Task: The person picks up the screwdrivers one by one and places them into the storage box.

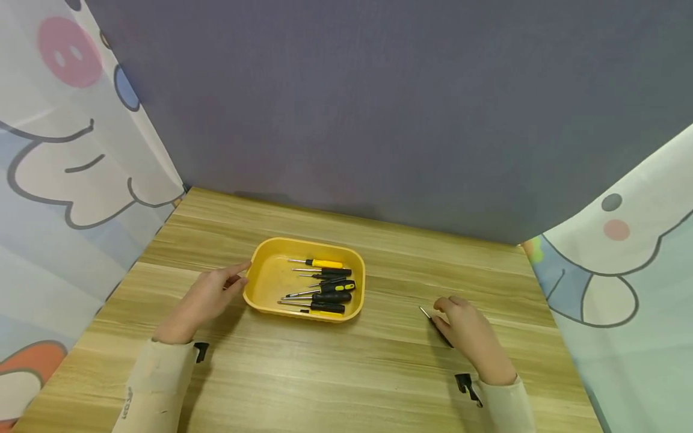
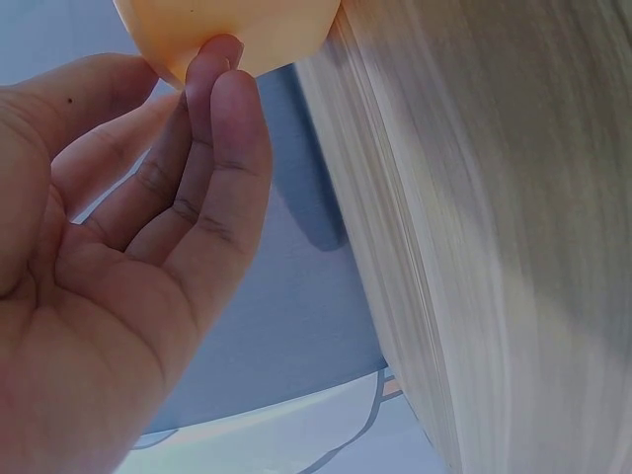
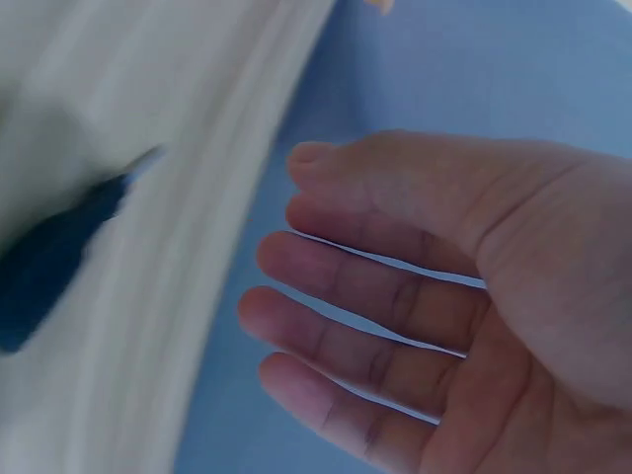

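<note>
My left hand (image 1: 208, 294) is at the left end of a yellow tray (image 1: 267, 304), and its fingertips touch the tray's outer wall. In the left wrist view the bent fingers (image 2: 232, 128) meet the outside of the yellow tray wall (image 2: 267, 35). Several screwdrivers (image 1: 331, 297) with black or yellow handles lie side by side in the tray's right part. To the right of the tray, my right hand (image 1: 468, 331) hovers beside a single black-handled screwdriver (image 1: 441, 332) on the table. The right wrist view shows this hand's fingers loosely extended, holding nothing, apart from the screwdriver (image 3: 59, 257).
The wood-grain table (image 1: 303, 379) meets a grey panel (image 1: 346, 120) along its back edge. Curtains with cartoon prints (image 1: 43, 240) hang at the left and right sides.
</note>
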Motion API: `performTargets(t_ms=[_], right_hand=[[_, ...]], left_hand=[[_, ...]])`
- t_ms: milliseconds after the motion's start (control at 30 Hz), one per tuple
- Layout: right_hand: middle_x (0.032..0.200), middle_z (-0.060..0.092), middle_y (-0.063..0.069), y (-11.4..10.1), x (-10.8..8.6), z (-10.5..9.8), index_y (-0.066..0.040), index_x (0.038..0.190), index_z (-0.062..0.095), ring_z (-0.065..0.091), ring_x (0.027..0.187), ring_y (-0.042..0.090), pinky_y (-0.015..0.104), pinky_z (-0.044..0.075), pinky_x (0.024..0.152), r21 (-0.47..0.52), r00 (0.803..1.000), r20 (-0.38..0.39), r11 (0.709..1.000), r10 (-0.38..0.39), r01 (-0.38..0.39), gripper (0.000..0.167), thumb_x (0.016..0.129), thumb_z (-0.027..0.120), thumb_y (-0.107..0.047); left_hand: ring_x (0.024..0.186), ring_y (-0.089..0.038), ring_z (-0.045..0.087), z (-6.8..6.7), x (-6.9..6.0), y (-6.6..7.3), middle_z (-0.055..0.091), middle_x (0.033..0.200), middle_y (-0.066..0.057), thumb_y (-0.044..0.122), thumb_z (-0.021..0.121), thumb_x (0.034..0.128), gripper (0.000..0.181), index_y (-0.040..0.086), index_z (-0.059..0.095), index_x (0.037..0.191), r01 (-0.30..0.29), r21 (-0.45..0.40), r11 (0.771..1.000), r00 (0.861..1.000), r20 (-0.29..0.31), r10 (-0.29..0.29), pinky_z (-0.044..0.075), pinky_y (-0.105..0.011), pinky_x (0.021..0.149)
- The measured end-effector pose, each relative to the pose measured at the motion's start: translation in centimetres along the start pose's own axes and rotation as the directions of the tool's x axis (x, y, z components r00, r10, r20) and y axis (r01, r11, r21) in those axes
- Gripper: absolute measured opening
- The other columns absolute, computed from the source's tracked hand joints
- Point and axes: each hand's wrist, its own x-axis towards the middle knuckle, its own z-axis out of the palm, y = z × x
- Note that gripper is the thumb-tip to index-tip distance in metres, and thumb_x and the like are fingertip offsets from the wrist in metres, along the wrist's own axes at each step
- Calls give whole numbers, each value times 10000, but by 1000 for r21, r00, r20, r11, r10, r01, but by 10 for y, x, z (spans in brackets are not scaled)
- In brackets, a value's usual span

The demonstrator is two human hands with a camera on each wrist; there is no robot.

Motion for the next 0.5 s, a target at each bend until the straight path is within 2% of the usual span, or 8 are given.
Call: performTargets(t_ms=[100, 200, 500], right_hand=[[891, 660, 131, 6, -9, 3, 22, 982, 704, 631, 720, 223, 330, 541, 605, 13, 996, 68, 998, 58, -59, 218, 804, 826, -10], [902, 654, 128, 10, -14, 7, 28, 1005, 693, 619, 715, 200, 326, 535, 606, 27, 983, 138, 992, 117, -122, 221, 825, 809, -26], [895, 638, 78, 18, -19, 23, -9, 1020, 689, 626, 728, 192, 350, 525, 606, 57, 950, 240, 974, 200, -220, 212, 860, 795, -100]], left_hand=[[625, -148, 467, 0, 0, 0, 638, 788, -24, 76, 606, 1010, 402, -61, 556, 1384, -4, -9, 1000, 1000, 2, 4, 391, -265, 505], [617, -148, 460, 0, -1, -1, 634, 778, -24, 78, 601, 1013, 402, -61, 552, 1387, -5, -13, 1000, 1000, 4, 5, 386, -265, 498], [610, -139, 462, 0, -1, -3, 645, 799, -15, 87, 602, 1014, 414, -63, 541, 1396, -8, -7, 1000, 1000, 10, 8, 388, -266, 496]])
